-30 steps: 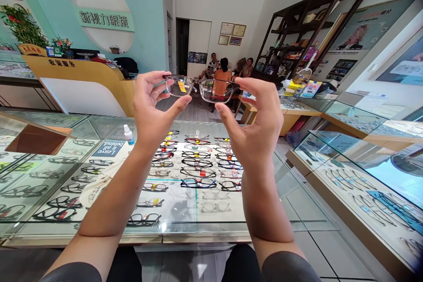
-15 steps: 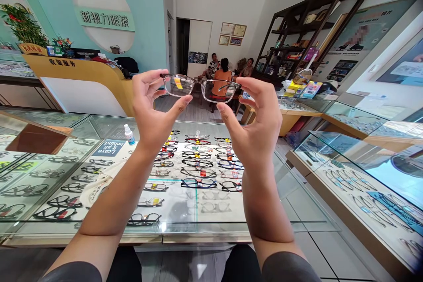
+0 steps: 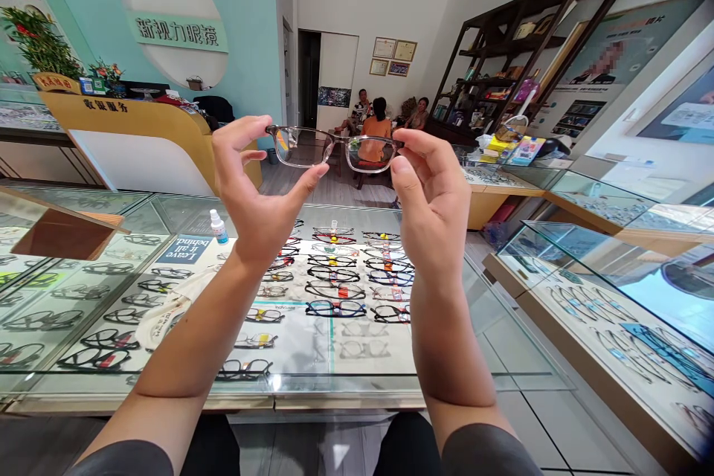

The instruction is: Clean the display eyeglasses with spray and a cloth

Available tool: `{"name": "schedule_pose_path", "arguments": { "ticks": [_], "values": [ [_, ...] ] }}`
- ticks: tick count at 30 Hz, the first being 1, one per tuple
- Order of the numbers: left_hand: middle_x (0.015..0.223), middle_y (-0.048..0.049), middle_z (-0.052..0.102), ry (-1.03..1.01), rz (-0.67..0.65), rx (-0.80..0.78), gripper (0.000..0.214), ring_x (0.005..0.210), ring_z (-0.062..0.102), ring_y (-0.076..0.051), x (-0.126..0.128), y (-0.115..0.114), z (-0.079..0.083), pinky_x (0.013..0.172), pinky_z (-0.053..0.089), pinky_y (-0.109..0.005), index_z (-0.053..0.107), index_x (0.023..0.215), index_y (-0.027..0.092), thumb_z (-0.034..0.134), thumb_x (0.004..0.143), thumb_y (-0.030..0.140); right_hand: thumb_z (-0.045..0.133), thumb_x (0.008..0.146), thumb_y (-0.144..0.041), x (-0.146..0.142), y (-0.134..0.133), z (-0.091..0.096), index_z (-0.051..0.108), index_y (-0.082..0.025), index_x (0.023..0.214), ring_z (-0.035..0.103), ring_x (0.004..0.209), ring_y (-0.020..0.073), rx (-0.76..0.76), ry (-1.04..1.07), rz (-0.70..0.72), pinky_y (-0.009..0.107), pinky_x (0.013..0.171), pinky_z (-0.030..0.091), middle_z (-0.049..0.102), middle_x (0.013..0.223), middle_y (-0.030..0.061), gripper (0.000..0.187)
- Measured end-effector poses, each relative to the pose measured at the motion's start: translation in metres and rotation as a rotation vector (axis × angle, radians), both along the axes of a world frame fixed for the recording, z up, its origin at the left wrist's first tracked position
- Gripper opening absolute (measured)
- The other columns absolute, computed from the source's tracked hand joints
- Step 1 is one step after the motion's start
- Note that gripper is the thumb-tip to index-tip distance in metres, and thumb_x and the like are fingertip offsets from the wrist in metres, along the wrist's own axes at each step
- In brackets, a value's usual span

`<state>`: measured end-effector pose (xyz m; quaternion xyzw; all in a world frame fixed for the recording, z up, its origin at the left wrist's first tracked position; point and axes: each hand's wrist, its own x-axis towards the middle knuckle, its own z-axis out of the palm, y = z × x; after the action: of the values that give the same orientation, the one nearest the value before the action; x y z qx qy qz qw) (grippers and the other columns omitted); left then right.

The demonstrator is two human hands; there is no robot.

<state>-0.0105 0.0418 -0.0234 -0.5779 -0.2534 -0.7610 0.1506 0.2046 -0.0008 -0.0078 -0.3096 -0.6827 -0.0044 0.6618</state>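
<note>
Clear-framed glasses [image 3: 333,148] held up above glass display counter [image 3: 502,357], left end pinched by left hand [image 3: 253,190], right end pinched by right hand [image 3: 432,201], dropper bottle [image 3: 218,227] set on counter.

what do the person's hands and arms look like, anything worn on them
Both the left hand and right hand are bare: no gloves, rings, watch or bands visible. The forearms are uncovered; dark grey sleeves show only at the bottom edge.

Bare forearms; no rings or watch in view; dark grey trousers [image 3: 480,454] below
</note>
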Motion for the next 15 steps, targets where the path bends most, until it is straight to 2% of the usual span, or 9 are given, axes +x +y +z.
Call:
{"name": "schedule_pose_path", "arguments": {
  "ticks": [4,9,15],
  "values": [
    [0.147,-0.0075,0.067,0.034,0.045,0.009,0.085,0.153,0.058,-0.038,-0.0036,0.0034,-0.0030,0.102,0.064,-0.061,0.054,0.140,0.036,0.080,0.080,0.090,0.049,0.115,-0.050,0.0017,0.0041,-0.0004,0.069,-0.031,0.140,0.073,0.128,0.0263,-0.004,0.038,0.014,0.049,0.106,0.064,0.073,0.139,0.0100,0.037],
    [0.161,-0.0069,0.060,0.032,-0.053,-0.045,0.090,0.171,0.035,-0.041,-0.0063,0.0070,-0.0058,0.113,0.059,-0.070,0.051,0.142,0.037,0.079,0.078,0.093,0.046,0.116,-0.054,0.0015,0.0033,0.0007,0.071,-0.030,0.136,0.074,0.122,0.0240,-0.012,0.048,0.001,0.046,0.103,0.064,0.075,0.132,0.0087,0.039],
    [0.153,-0.0084,0.063,-0.028,-0.035,-0.042,0.091,0.161,0.049,-0.041,-0.0007,0.0037,-0.0054,0.110,0.061,-0.064,0.054,0.141,0.037,0.083,0.074,0.092,0.052,0.114,-0.055,0.0019,0.0066,0.0000,0.072,-0.029,0.126,0.075,0.110,0.0213,0.002,0.069,-0.002,0.040,0.094,0.063,0.076,0.118,0.0071,0.035]
  ]
}}
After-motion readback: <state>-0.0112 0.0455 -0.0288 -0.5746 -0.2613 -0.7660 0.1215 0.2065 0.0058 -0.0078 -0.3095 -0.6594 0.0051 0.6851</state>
